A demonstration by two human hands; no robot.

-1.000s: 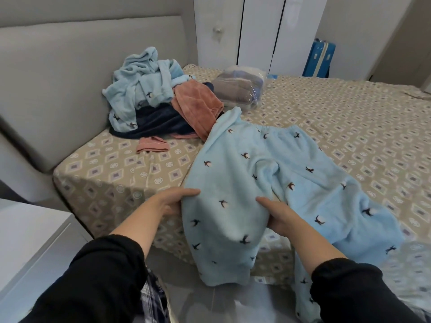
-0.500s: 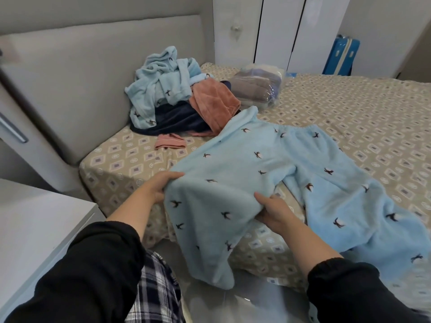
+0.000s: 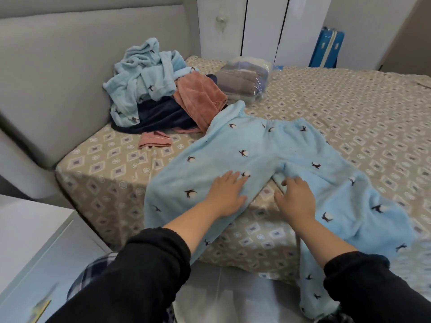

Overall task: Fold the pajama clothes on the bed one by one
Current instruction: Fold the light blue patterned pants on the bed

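Observation:
Light blue fleece pajama trousers [image 3: 261, 148] with small dark bird prints lie spread on the bed [image 3: 349, 108], waistband away from me, both legs hanging over the near edge. My left hand [image 3: 227, 194] lies flat with straight fingers on the left leg. My right hand [image 3: 296, 198] rests on the inner edge of the right leg, fingers bent down onto the cloth; whether it pinches the fabric is unclear. A heap of other pajama pieces sits by the headboard: a light blue top [image 3: 144, 73], a navy garment [image 3: 158, 117] and a salmon-pink one [image 3: 198, 96].
A small pink piece [image 3: 155, 139] lies near the heap. A clear bag of folded cloth [image 3: 242, 81] sits further back. Grey padded headboard [image 3: 58, 66] on the left, white nightstand [image 3: 28, 241] at lower left, white wardrobe doors [image 3: 263, 29] and a blue suitcase [image 3: 326, 46] behind the bed.
Both hands let go of the left trouser leg they held up. That leg now lies flat under my left hand, and my right hand has shifted onto the right leg.

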